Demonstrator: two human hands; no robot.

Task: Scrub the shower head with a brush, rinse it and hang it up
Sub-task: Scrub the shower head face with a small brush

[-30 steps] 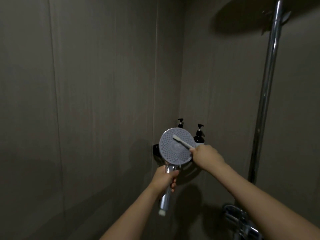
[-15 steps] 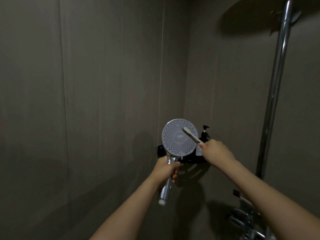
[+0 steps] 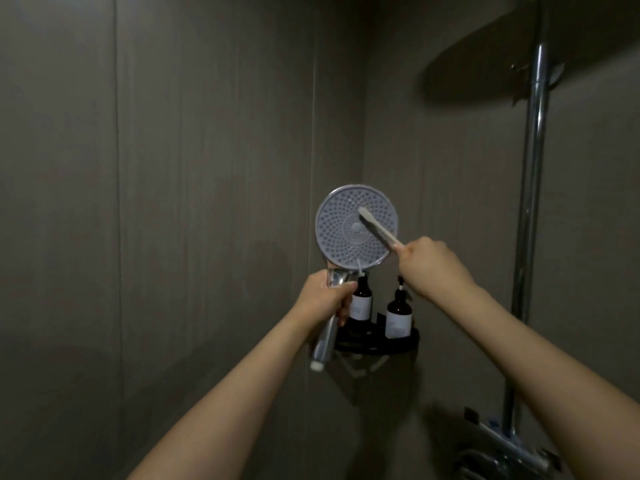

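The round shower head (image 3: pixel 341 233) faces me with its grey dotted spray plate, held up in the corner of the shower. My left hand (image 3: pixel 325 299) is closed around its chrome handle just below the plate. My right hand (image 3: pixel 433 268) grips a white brush (image 3: pixel 377 228), a toothbrush-like one. The brush's bristle end lies on the plate, just right of and above its centre. The lower end of the handle sticks out below my left hand.
Behind my hands a black corner shelf (image 3: pixel 381 344) carries two dark pump bottles (image 3: pixel 398 313). A chrome riser pipe (image 3: pixel 531 202) runs up the right wall to a large overhead shower disc (image 3: pixel 519 53). The mixer valve (image 3: pixel 505 452) sits at the bottom right.
The shower head and both hands sit higher against the shelf, so both bottles now show below them. The brush tip went from the plate's left to right of centre.
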